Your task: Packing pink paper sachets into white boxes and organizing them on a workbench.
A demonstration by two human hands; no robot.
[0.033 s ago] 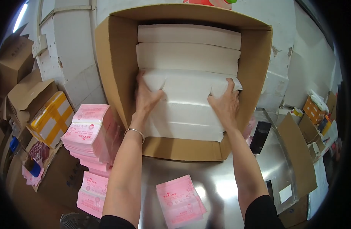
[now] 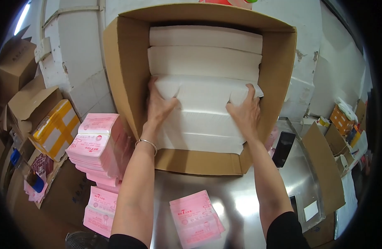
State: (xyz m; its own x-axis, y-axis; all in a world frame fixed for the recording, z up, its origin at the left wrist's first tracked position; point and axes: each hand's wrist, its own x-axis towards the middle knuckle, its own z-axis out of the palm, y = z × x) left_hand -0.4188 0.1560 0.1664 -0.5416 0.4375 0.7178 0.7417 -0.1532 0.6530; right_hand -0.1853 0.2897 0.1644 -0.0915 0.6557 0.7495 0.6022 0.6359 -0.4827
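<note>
A large open cardboard box (image 2: 133, 74) stands on a shiny metal table, packed with a row of white bundles (image 2: 205, 37) that look like wrapped paper stacks. Both hands reach inside and grip the middle white bundle (image 2: 203, 93) from its two ends. My left hand (image 2: 159, 103), with a bangle at the wrist, presses its thumb into the top while the fingers go down beside the box's left wall. At the opposite end, my right hand (image 2: 245, 110) is closed likewise, its thumb denting the white surface. The fingertips are partly hidden.
Tall stacks of pink printed packets (image 2: 93, 143) stand left of the box. Some pink packets (image 2: 197, 220) lie on the metal table (image 2: 240, 207) in front. A black phone (image 2: 284, 149) leans at the right. Cartons and a yellow-and-white box (image 2: 58, 130) crowd the left; an open carton (image 2: 323, 166) sits right.
</note>
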